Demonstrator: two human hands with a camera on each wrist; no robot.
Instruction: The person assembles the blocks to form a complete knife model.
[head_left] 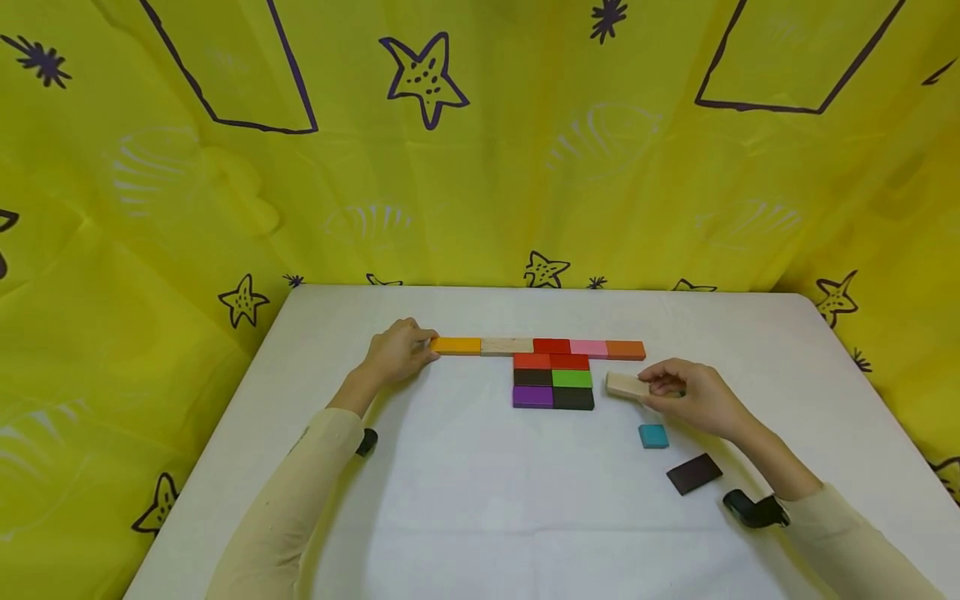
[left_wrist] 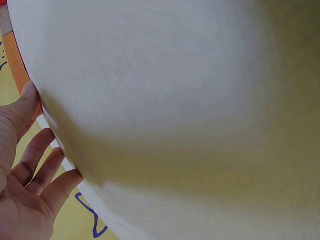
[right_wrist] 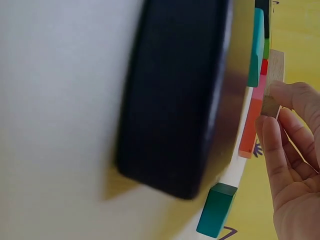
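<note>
In the head view my left hand is at the left end of a row of flat blocks, pinching the yellow-orange block. The left wrist view shows the thumb on the near side of this orange block. My right hand pinches a plain wooden block by its right end, just right of the stacked blocks. The row continues with a pale wood block, a red block, a pink block and an orange block.
Below the row sit paired blocks, including a purple block and a green block. A blue block and a dark brown block lie nearer. A dark green block is mostly hidden behind my right hand in the head view.
</note>
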